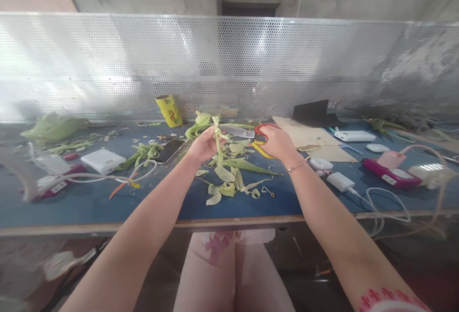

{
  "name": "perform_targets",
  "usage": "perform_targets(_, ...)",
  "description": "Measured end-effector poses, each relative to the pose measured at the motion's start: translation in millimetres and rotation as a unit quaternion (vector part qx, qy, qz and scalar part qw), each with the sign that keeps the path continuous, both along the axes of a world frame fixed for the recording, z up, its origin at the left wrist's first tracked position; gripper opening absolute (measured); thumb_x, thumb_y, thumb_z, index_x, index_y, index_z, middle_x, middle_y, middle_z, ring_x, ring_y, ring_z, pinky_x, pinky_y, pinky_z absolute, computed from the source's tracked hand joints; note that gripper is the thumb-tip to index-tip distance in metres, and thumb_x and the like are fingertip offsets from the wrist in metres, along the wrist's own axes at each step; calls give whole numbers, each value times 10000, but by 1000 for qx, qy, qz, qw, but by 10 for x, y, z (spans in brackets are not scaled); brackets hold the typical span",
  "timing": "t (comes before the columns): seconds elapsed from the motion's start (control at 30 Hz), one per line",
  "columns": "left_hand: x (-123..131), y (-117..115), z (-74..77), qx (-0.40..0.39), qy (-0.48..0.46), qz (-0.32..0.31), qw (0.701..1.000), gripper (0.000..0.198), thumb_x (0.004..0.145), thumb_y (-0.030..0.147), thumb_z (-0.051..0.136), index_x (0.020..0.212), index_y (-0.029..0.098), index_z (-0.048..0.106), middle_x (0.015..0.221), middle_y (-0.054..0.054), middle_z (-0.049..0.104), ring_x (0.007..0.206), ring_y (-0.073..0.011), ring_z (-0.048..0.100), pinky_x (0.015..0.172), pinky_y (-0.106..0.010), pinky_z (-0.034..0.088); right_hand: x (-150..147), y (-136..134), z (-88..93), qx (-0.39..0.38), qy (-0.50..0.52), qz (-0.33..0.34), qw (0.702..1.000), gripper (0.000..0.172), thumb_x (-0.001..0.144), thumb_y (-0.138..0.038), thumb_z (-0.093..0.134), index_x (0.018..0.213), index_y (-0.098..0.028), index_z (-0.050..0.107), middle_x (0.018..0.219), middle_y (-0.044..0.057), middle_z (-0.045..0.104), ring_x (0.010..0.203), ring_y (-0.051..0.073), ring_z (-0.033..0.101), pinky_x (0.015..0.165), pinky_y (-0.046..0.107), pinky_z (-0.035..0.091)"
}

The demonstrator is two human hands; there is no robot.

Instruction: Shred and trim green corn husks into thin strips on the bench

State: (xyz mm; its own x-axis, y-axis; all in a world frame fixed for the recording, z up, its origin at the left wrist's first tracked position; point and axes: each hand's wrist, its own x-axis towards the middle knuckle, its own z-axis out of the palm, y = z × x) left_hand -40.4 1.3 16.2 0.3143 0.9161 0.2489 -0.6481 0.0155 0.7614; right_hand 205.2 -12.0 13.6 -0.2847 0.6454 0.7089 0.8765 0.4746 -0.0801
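My left hand [205,145] is closed around a knotted strip of pale green leaf, which looks like corn husk [217,133]; the knot stands up above the fingers and a tail hangs below. In my right hand [278,143] is a pair of scissors [241,131] with one red and one yellow handle. Their blades point left and reach the knotted husk; whether they touch it I cannot tell. Loose husk pieces [225,174] lie on the blue table under both hands, with longer green leaves behind the left hand.
A yellow can-like container [169,111] leans at the back. A phone [171,151] and a white box-shaped device [103,161] lie left. Cardboard sheets [304,135], a purple power strip [390,173] and a white charger [340,182] with trailing cables are right. A perforated metal screen [136,68] borders the back.
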Motion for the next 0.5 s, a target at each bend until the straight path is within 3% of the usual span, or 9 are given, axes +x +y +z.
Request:
perform_targets(0.3, 32, -102, 72, -30, -58, -14, 998, 204, 839, 125, 431, 666, 151, 535, 511, 13, 496, 463, -73, 503, 684, -254, 537, -35, -35, -17, 46, 14, 14, 999, 420, 731, -522, 603, 970, -177, 613, 1001, 107, 679, 913, 253, 627, 704, 345, 489)
perform_targets(0.5, 39, -182, 120, -31, -73, -40, 996, 223, 823, 111, 413, 630, 153, 516, 511, 11, 505, 443, -66, 488, 661, -260, 529, -57, -81, 11, 108, 2, 15, 994, 437, 752, -545, 572, 957, -162, 609, 1020, 129, 661, 899, 249, 614, 692, 341, 480)
